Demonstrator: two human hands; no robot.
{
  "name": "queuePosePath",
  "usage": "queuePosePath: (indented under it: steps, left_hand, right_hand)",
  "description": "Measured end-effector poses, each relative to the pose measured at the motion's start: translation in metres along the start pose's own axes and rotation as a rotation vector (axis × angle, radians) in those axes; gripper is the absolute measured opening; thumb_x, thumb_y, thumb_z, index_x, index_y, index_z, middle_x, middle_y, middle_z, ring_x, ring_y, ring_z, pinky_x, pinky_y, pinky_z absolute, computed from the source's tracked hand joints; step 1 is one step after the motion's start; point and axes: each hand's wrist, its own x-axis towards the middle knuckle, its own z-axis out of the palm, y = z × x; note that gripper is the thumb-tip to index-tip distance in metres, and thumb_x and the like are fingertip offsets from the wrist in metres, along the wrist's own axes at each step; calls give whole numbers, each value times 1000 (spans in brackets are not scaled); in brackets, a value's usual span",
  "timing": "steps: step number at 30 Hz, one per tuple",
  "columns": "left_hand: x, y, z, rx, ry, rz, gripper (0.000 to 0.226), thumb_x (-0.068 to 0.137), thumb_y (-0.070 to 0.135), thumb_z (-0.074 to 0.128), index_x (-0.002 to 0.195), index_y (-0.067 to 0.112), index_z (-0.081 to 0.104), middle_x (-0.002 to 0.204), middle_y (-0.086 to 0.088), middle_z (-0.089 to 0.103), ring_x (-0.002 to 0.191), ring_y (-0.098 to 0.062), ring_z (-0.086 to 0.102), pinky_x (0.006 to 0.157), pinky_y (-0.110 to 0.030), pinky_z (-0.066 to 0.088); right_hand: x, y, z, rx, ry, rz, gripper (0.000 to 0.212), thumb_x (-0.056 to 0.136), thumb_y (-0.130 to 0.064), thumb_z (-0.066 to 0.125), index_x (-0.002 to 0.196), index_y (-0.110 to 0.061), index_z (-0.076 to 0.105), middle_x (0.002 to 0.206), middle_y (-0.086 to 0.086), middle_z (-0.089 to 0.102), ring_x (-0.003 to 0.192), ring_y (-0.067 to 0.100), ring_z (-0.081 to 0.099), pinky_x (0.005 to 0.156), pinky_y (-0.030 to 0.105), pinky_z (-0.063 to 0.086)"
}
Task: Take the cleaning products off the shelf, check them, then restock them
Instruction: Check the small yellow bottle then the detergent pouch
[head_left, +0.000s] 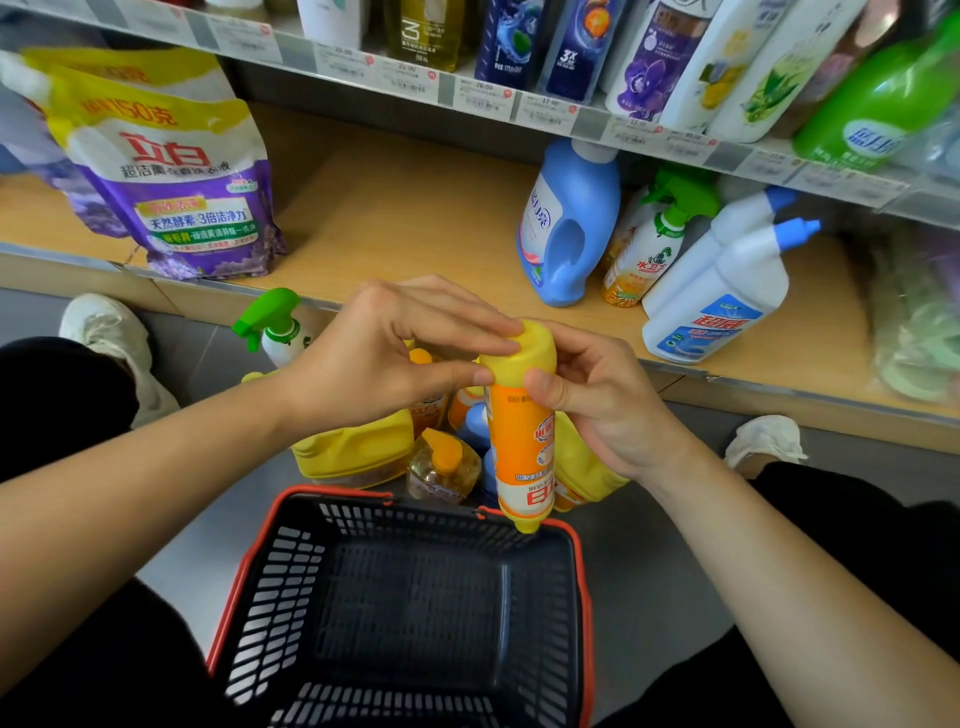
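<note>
Head view, the only one I've got: both hands are up in front of me on the orange bottle (522, 441), which hangs just above the far rim of the basket (332, 491). The left hand (384, 353) has its fingers (467, 322) draped over the broad yellow end on top, thumb pressed to the side. The right hand (597, 395) pinches the same end from the other side, thumb in front, the rest curled behind. So both hands are closed on it, neither one free.

Its long axis runs nearly straight up and down. The narrow yellow tip points down at the basket and the print reads upside down to me, so I take it to be inverted for the check.

The open stretch of shelf (415, 218) lies straight ahead, beyond the fingers, between the purple pouch (176, 182) and the blue jug (571, 228). Restocking would mean turning the bottle over first, then reaching forward. More products sit on the floor just behind it, a yellow jug (353, 452) among them
</note>
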Motion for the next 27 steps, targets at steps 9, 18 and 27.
queuePosePath:
  steps: [9,18,27]
  left_hand:
    - [-3,-8,1,30,64,-28,28,83,16,83,110,11,77,112,-3,71,104,-20,66,82,-40,56]
    - [-21,-34,7,-53,-33,-297,40,86,21,79,125,17,71,122,1,69,109,-16,67,85,-43,58]
    - [-52,-56,25,-362,-328,-680,52,83,10,80,131,10,59,120,-9,72,111,-30,67,99,-39,54]
  right_hand:
    - [2,0,2,-53,72,-8,61,69,-45,86,123,-23,67,120,5,69,116,21,63,92,35,52]
    - [7,-3,3,-124,137,-70,70,76,-42,84,139,-33,56,124,-2,68,119,19,63,94,34,53]
    - [29,-17,5,14,462,-168,39,84,-35,73,121,-24,66,129,8,62,111,22,65,88,44,58]
